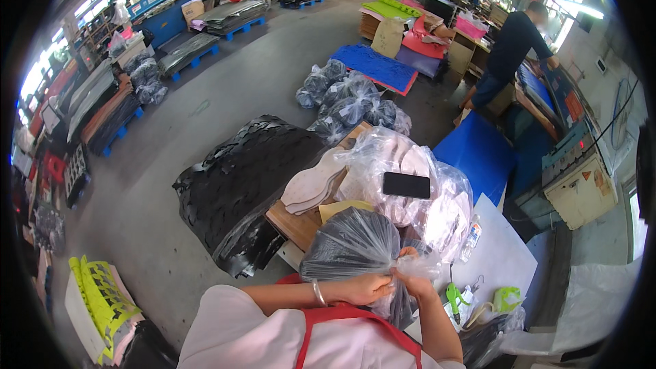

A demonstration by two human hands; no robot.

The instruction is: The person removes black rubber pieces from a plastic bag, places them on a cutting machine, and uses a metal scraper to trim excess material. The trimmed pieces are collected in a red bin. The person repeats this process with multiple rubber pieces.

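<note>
A clear plastic bag full of dark pieces bulges in front of me on the worktable. My left hand, with a bracelet at its wrist, closes on the bag's gathered neck. Close beside it, my right hand also grips the twisted plastic, its fingers bent around it. Just beyond lies a larger clear bag of pale pinkish cut pieces, with a black phone on top. Loose pale curved pieces are stacked to its left, near a yellow sheet.
A black layered sheet stack stands left of the table. Right of my hands are a plastic bottle and a green-handled tool. Filled bags sit on the floor ahead. Another person stands at a machine.
</note>
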